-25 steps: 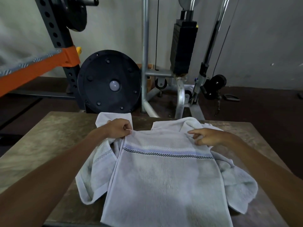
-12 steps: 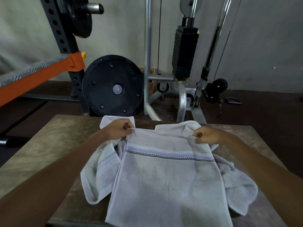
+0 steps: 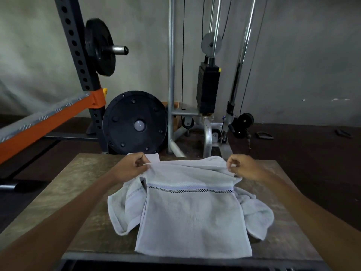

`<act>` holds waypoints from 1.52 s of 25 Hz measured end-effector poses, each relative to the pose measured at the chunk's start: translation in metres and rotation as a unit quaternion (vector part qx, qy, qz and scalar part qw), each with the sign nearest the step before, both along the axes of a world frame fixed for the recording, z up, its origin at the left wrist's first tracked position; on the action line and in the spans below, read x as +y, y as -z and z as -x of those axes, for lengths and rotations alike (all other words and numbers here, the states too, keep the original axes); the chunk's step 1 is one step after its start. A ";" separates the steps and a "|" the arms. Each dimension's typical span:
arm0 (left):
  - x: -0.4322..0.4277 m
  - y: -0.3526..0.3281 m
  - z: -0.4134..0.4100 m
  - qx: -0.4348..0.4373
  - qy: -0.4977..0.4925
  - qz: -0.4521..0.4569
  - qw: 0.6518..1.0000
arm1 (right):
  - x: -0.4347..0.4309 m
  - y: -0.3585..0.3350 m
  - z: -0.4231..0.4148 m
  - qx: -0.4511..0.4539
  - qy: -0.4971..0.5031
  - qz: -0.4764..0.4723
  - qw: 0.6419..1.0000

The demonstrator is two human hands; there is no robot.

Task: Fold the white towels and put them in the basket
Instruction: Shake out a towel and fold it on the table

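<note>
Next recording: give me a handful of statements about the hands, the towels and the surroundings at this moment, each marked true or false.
1. The left hand and the right hand each pinch a far corner of the top towel. True.
2. A dark checkered stripe runs across the top towel. True.
3. A basket stands on the table beside the towels. False: no basket is in view.
4. The top towel is the only cloth on the table. False: crumpled towelling lies under it and sticks out on both sides.
5. A black weight plate stands on edge behind the table. True.
</note>
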State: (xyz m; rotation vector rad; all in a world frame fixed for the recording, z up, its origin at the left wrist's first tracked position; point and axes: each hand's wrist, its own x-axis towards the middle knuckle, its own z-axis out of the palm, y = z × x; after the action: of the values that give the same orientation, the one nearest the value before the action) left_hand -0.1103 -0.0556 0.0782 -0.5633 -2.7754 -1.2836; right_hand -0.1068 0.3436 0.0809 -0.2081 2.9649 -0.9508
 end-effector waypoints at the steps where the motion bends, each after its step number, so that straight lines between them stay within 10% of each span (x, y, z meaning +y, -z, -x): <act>1: -0.003 0.000 -0.004 0.000 -0.001 0.000 1.000 | -0.002 0.001 -0.004 0.012 -0.001 -0.004 1.000; 11: -0.006 0.026 -0.003 -0.011 -0.061 0.004 0.998 | -0.011 0.038 -0.015 -0.064 -0.068 -0.154 0.984; 19: -0.001 0.032 0.003 0.009 -0.094 0.007 0.995 | -0.012 0.060 -0.016 0.084 -0.063 -0.280 0.954; 30: 0.000 -0.044 -0.036 0.080 -0.089 0.028 0.992 | -0.002 -0.043 -0.043 0.147 -0.013 -0.003 0.989; 38: -0.010 -0.163 -0.096 0.173 -0.063 0.004 0.983 | -0.007 -0.172 -0.107 0.199 -0.029 -0.008 0.979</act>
State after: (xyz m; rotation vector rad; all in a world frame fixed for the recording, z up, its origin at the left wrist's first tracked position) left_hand -0.0142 -0.0656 0.2414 -0.5419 -2.4854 -1.0368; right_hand 0.0006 0.3371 0.2526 -0.5420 3.2978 -0.9798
